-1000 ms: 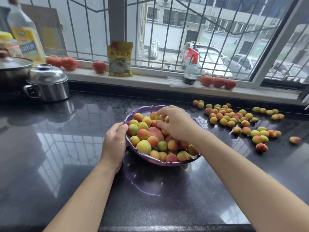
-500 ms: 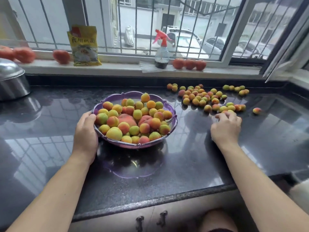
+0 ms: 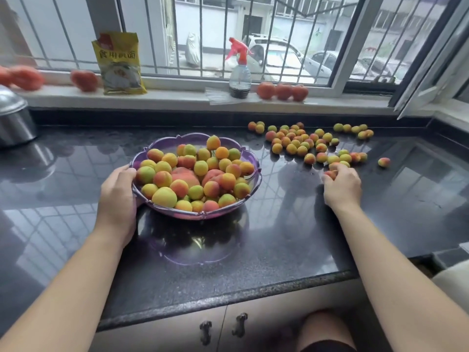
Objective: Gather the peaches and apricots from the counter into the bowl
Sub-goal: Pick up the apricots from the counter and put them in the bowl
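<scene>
Bare arms, no sleeves.
Left hand [image 3: 117, 196] and right hand [image 3: 343, 185]: no rings, watch or gloves visible. Forearms uncovered to frame edge. Bare knee [image 3: 323, 329] below, dark shorts hem [image 3: 327, 348] just showing.

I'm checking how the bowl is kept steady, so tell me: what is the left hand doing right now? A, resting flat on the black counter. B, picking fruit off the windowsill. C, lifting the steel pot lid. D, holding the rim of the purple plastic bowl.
D: the left hand holds the near-left rim of the purple plastic bowl of fruit.
</scene>
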